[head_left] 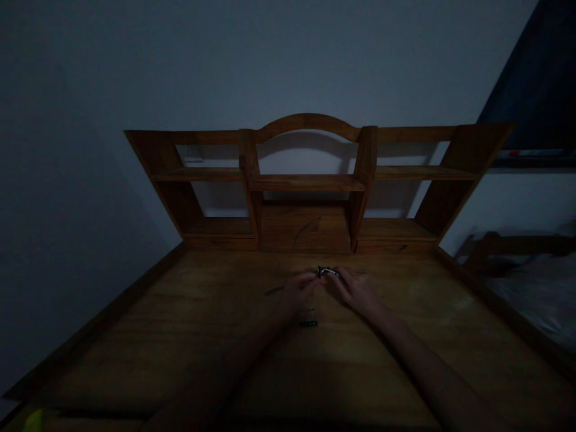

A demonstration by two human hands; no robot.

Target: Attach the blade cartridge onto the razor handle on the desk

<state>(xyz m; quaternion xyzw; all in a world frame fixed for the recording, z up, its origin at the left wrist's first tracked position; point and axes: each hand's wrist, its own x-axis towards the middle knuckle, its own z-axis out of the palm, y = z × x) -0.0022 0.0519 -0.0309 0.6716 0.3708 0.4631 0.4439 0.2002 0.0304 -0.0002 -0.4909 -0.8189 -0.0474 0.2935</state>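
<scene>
Metal piece: a small, shiny metal piece (pixel 330 271) with a dark left end sits between my hands, above the far middle part of the wooden bench (pixel 180 342).
Right hand: my right hand (pixel 357 287) comes in from the near right, its thumb and forefinger closed around the right end of the metal piece.
Left hand: my left hand (pixel 299 289) comes in from the near left, fingertips drawn close together at the dark end; I cannot tell whether these fingers grip it or only touch it.
Thin strip: a pale, narrow strip (pixel 274 289) points out to the left of my left hand; whether I hold it or it lies on the bench is too dim to tell.
Clear-and-dark item: a small item (pixel 308 318), see-through at its far side and dark along its near edge, lies on the bench just nearer to me than my hands, untouched.
Progress: I judge the handling to be under way, since both hands meet at the metal piece; nothing shows a finished result, and how much is left I cannot tell.
Writing: no brand, label or lettering can be read anywhere, not on the metal piece, nor on the wooden shelf unit (pixel 306 182) at the far side of the bench.
</scene>
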